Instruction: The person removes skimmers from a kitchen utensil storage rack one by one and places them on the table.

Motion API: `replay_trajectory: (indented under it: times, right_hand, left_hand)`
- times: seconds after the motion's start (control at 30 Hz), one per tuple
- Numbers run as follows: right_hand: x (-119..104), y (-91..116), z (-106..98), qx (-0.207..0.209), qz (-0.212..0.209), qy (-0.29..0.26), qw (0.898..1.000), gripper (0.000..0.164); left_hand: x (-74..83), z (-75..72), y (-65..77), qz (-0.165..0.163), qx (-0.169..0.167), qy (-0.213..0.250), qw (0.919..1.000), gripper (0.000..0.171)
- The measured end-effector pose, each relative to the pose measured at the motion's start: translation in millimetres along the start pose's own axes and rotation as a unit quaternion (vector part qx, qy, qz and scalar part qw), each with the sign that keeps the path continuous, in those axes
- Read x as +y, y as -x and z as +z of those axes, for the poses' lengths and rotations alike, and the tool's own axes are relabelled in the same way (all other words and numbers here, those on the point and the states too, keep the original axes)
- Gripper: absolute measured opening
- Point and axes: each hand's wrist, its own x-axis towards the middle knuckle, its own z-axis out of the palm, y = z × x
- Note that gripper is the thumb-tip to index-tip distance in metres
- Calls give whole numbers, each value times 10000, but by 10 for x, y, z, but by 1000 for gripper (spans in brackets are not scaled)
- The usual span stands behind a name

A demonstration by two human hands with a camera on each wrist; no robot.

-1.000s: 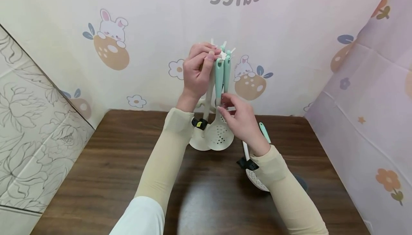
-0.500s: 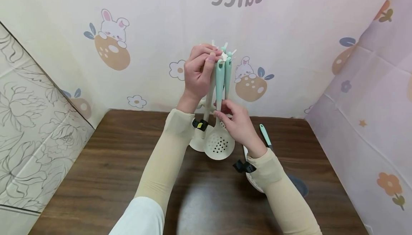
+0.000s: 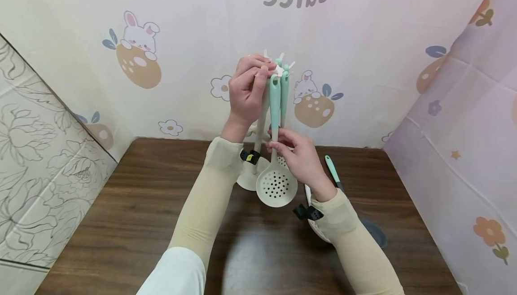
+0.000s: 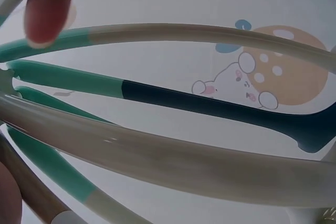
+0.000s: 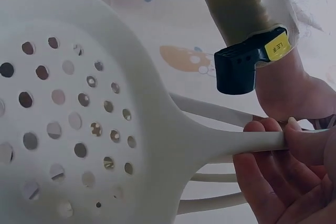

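Note:
A cream utensil stand with a round base (image 3: 246,181) and upright pole (image 3: 261,126) stands near the back of the table. My left hand (image 3: 246,90) grips its top, among the hooks. Several mint-handled utensils hang there, including a dark blue one (image 4: 210,102). In front is a cream skimmer (image 3: 276,186) with a mint handle, its hole near the hooks. My right hand (image 3: 299,155) pinches the skimmer's neck between thumb and fingers; the right wrist view shows the perforated bowl (image 5: 152,150) close up. Whether its hole is on a hook I cannot tell.
On the table's right side lie a dark utensil (image 3: 374,233) with a mint handle and a white perforated utensil (image 3: 318,231), both partly hidden by my right forearm. A printed curtain (image 3: 194,25) hangs directly behind the table (image 3: 161,223).
The skimmer's bowl has swung toward me and slightly lower, away from the stand's base. My right hand has moved down a little with it; the left hand stays at the top.

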Motion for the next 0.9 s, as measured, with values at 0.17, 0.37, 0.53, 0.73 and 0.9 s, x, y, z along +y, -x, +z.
replay_trajectory:
  times: [0.17,0.37,0.53,0.73,0.9]
  right_hand:
    - [-45,3,-24,57,-92,-54,9999,20]
    - [-75,-8,-32,75,-150,-20,9999,20]
    - [-99,5,-60,126,-108,-104,9998,19]
    - [-102,30,-87,133,-201,-143,9996,17]
    - [-90,62,-115,166,-211,-21,9996,15]
  left_hand:
    - [-8,10,-5,35,30,34,10000,19]
    - [-2,3,-2,-2,-5,7,10000,19]
    - [2,7,-10,29,-58,25,10000,20]
    - [1,13,-10,45,-25,-26,10000,20]
    - [-11,2,2,73,10,-36,10000,16]
